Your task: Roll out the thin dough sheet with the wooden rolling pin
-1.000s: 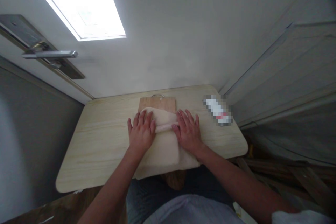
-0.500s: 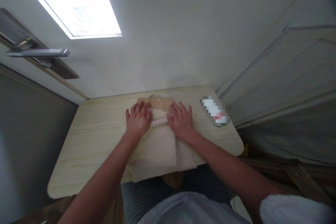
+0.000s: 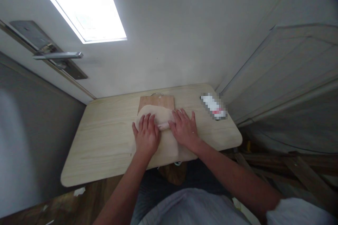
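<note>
A wide, thin sheet of pale dough (image 3: 153,111) covers most of a wooden cutting board (image 3: 156,101) and reaches toward the table's front edge. Across the dough lies a short pale cylinder, apparently a rolling pin (image 3: 164,125), mostly hidden under my hands. My left hand (image 3: 146,136) presses on its left end, palm down with the fingers stretched out. On the right end rests my right hand (image 3: 185,126), also flat, its fingers extended forward. Both hands are open on top of the pin rather than wrapped round it.
The light wood table (image 3: 105,137) stands against a white door with a metal handle (image 3: 59,55) and a bright window (image 3: 87,7). A blurred-out phone-like object (image 3: 213,106) lies on the right. Wooden beams (image 3: 277,161) stand below the table's right side.
Both hands and the pin have come back toward me over the dough, uncovering its rounded far edge and more of the board. The camera view has shifted slightly.
</note>
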Tool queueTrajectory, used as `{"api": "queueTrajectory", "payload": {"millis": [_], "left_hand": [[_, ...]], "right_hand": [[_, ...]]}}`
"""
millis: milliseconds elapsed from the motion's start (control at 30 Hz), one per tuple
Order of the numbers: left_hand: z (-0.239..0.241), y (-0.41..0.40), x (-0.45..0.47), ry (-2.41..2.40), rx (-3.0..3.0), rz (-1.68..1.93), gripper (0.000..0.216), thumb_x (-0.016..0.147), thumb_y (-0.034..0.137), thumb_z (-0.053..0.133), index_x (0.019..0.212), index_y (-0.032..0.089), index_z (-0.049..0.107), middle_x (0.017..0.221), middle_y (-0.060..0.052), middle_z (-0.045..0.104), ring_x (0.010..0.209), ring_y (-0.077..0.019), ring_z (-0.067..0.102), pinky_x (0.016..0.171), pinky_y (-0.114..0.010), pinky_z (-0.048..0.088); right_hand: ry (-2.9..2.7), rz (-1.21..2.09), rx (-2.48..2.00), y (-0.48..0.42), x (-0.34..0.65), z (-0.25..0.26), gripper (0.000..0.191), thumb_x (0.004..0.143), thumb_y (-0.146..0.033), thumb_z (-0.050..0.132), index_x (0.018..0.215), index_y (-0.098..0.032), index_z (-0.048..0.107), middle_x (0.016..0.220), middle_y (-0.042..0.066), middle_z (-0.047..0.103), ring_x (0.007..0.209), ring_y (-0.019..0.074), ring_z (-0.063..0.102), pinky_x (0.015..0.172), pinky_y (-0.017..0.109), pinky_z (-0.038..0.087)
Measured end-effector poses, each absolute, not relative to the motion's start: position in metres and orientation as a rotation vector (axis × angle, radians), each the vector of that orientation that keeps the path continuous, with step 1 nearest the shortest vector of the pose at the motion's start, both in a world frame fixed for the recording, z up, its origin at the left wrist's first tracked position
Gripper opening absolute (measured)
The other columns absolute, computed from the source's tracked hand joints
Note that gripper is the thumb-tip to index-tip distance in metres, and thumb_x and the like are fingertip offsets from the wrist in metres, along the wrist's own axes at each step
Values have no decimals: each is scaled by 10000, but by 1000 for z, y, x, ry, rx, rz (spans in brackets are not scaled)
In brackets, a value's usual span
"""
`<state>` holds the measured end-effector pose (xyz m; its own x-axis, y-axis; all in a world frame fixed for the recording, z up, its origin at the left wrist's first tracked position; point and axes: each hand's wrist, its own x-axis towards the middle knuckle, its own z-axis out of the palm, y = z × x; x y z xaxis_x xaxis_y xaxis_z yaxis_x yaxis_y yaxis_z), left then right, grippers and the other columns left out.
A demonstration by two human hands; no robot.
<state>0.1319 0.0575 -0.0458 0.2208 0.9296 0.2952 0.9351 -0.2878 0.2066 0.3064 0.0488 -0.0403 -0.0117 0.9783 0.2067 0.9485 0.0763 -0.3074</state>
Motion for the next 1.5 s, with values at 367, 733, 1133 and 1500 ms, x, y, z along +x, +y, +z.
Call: {"api": "queueTrajectory", "payload": {"millis": [367,733,1133,1500], "left_hand": [[-43,105,135,-1878,-2401,-458,534,930,310,367,1453,212,420,1520,-109,440,1423,-300,337,1170,-601,159],[-42,144,135,-1853,-2494,-282,523,949,342,333,1464,277,403,1520,-87,435,1404,-300,347,1133,-621,244],[-38,161,137,-1848,-2510,-374,480,971,355,307,1417,259,454,1484,-107,473,1385,-303,374,1113,-643,263],[-44,82,134,-1849,-2375,-604,462,988,431,342,1367,230,512,1472,-118,498,1406,-294,367,1174,-620,96]], "right_hand": [[-1995,-35,-1956,97,300,-53,477,1004,-404,360,1425,-217,481,1511,85,445,1418,307,304,1154,596,66],[-2034,-47,-2022,132,301,-52,508,990,-414,353,1470,-260,418,1509,56,448,1373,343,338,1117,601,164],[-2023,-1,-2074,147,302,-46,525,1000,-461,309,1469,-254,421,1528,85,418,1376,332,338,1119,601,162],[-1952,-45,-2021,70,296,-52,521,1010,-488,324,1436,-224,466,1512,90,441,1411,341,290,1137,620,82]]}}
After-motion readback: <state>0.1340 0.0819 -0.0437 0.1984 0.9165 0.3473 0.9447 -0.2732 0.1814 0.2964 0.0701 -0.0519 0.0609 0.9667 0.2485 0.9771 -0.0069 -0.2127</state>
